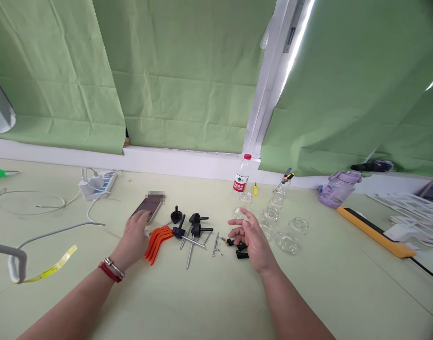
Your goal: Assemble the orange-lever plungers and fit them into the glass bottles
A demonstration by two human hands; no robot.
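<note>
So, bent orange strips (pixel 158 240) sit by your left hand (pixel 135 236), can't tell its grip | your right hand (pixel 253 238) loosely open near black pieces (pixel 242 255) | tabletop (pixel 188 302) stretches toward you, glass jars (pixel 287 242) right, white ledge (pixel 188 161) behind

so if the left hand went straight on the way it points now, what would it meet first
Most likely the phone. The left hand overlaps its near edge in this view, so they may already touch; with one camera, the depth between them is unclear.

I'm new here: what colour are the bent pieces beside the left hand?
The bent pieces are orange; see head view.
</note>
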